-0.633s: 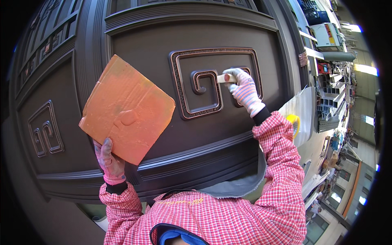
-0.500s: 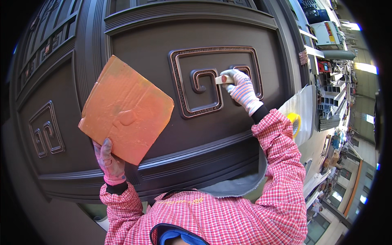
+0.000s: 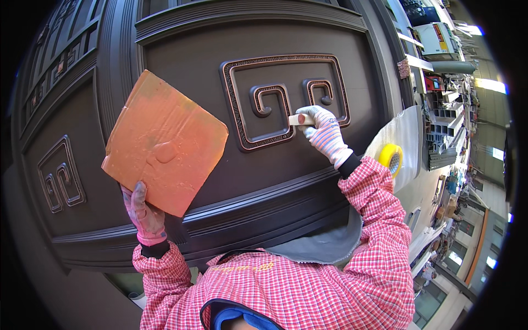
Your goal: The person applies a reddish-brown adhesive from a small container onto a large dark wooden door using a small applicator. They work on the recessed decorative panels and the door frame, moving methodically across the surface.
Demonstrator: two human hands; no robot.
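My left hand [image 3: 145, 215], in a stained glove, grips the near corner of a flat square board [image 3: 170, 137] coated in orange-copper colour. In my striped right glove, the right hand [image 3: 327, 133] pinches a small white block-like pad [image 3: 293, 120] with a reddish-brown patch at its end. The pad's tip is at the inner upright bar of a raised scroll ornament [image 3: 280, 60], near its lower corner. Copper tone shows along the ornament's ridges. It stands on a dark brown panel [image 3: 187, 60] with moulded edges. The fingertips behind the pad are partly hidden.
A second scroll ornament [image 3: 61, 173] is on the panel at the left. To the right lie a yellow tape roll [image 3: 390, 159] and pale sheeting [image 3: 408, 132]. Stacked metal profiles [image 3: 443, 129] stand farther right. A grey flap [image 3: 319, 245] hangs along the near edge.
My right hand has moved the pad a short way nearer along the ornament's inner bar, uncovering more of the right-hand curl. My left hand still holds the board. The view has shifted slightly.
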